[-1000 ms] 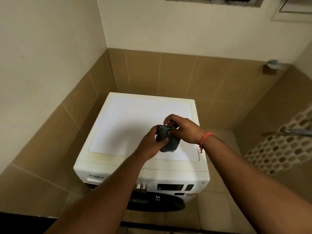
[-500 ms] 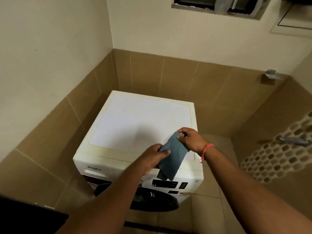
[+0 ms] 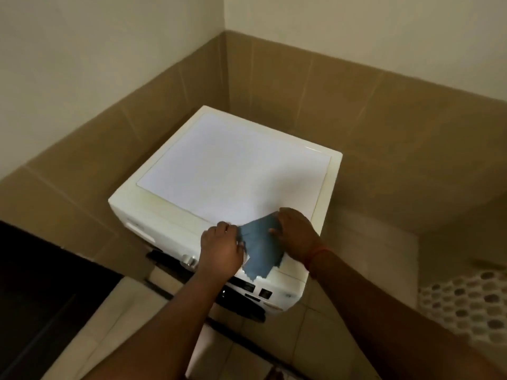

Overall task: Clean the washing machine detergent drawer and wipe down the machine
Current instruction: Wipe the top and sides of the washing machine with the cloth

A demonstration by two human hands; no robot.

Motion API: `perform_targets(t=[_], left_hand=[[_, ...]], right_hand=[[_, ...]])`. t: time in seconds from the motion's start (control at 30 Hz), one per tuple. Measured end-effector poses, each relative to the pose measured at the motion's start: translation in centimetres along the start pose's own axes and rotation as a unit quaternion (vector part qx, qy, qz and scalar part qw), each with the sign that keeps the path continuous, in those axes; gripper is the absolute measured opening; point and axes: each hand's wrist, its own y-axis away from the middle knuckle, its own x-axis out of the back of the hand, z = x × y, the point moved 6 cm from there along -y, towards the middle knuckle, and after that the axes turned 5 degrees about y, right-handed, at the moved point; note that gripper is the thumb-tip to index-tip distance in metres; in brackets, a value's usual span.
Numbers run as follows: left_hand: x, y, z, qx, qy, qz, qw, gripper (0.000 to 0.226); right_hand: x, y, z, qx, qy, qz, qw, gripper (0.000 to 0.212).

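Both hands, left hand (image 3: 219, 249) and right hand (image 3: 295, 234), pinch a cloth (image 3: 260, 249) spread over the machine (image 3: 233, 171) front edge; a loose grip could drop it.

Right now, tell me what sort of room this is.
Probably a bathroom or wash area: a washing machine stands in a corner of tiled walls, with pebble-patterned tiles low on the right.

Cloth (image 3: 260, 246) on washing machine (image 3: 233, 171) — front-right, seemingly.
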Motion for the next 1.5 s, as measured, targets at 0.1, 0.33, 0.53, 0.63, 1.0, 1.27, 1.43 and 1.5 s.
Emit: perform_targets(t=[0.1,0.33,0.53,0.63,1.0,1.27,1.43,1.5], left_hand=[[-0.3,2.2,-0.8,0.035,-0.005,-0.015,0.999,0.039],[1.8,5.1,-3.7,0.044,0.028,0.03,0.998,0.031],[0.8,2.1,-0.4,-0.004,0.083,0.008,0.997,0.038],[-1.0,0.1,1.6,-0.004,0.103,-0.027,0.994,0.033],[1.3,-2.7,3.8,0.114,0.45,-0.118,0.878,0.016],[-2.7,-0.9,4.1,0.253,0.556,-0.189,0.769,0.025],[-5.5,-0.3,5.6,0.294,0.204,-0.271,0.894,0.027],[-4.8,-0.8,5.5,0.305,0.067,-0.23,0.922,0.035]], right_hand=[[-2.9,0.4,-1.6,0.108,0.081,0.007,0.991,0.063],[-1.6,-1.3,0.6,0.041,0.033,0.102,0.993,0.046],[-0.9,-3.3,3.2,-0.152,-0.076,-0.121,0.978,0.067],[-0.3,-3.2,2.4,-0.153,-0.103,-0.134,0.974,0.054],[9.5,-4.0,-3.8,0.009,-0.285,-0.114,0.952,0.018],[5.3,-7.6,0.4,0.003,-0.282,-0.227,0.932,0.017],[2.0,-8.2,2.5,0.138,0.032,-0.135,0.981,0.031],[1.8,-6.6,2.1,0.23,0.055,-0.039,0.971,0.034]])
